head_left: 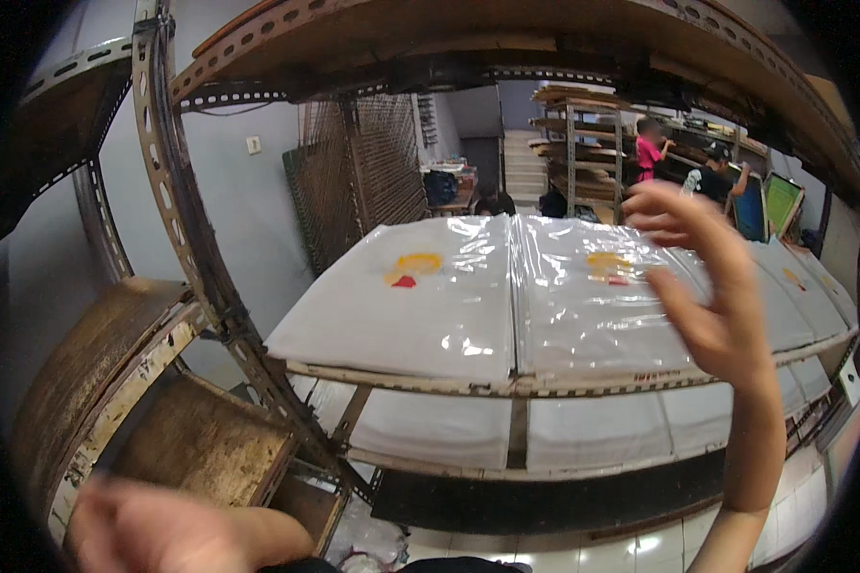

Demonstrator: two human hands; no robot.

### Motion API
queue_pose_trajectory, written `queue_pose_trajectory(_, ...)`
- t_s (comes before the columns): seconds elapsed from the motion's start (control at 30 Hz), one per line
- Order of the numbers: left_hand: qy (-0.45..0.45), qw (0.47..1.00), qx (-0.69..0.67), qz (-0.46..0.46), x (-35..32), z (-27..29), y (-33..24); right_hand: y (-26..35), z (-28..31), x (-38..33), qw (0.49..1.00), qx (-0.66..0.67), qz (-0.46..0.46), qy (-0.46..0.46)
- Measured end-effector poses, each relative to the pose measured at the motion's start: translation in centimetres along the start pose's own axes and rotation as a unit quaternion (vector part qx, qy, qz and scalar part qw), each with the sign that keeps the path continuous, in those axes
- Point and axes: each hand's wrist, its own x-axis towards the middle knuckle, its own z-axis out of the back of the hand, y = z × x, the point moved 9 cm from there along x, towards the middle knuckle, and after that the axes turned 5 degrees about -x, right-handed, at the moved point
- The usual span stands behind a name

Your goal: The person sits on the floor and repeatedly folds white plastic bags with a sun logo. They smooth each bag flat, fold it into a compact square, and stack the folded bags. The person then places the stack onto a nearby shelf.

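My right hand is raised over the right part of a shelf, its thumb apart from its curved fingers and nothing between them. Behind it lie white plastic-wrapped stacks of sheets or bags; whether it touches them I cannot tell. The left stack carries a yellow and red print, and a neighbouring stack bears a similar one, partly hidden by glare. At the lower left, my left hand is smeared by motion, so its fingers cannot be made out. It is nearest a worn wooden board on a lower rack.
A perforated metal post rises at left, and a wooden shelf spans overhead. More white stacks lie on the level below. Farther back are a rack of boards, a person in pink and another in black.
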Motion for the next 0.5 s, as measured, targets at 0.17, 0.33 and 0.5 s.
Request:
queue_pose_trajectory(0.17,0.327,0.871,0.131,0.343,-16.8,-10.7,10.5,-11.5,-13.9,5.3,0.974,0.029,-0.050,0.218)
queue_pose_trajectory(0.33,0.430,0.821,0.148,0.344,-23.9,-15.6,12.0,-22.9,-24.9,11.1,0.945,-0.022,-0.053,0.323)
queue_pose_trajectory(0.5,0.430,0.812,0.197,0.344,-27.1,-14.5,11.9,-29.3,-37.5,17.0,0.932,-0.057,-0.078,0.349)
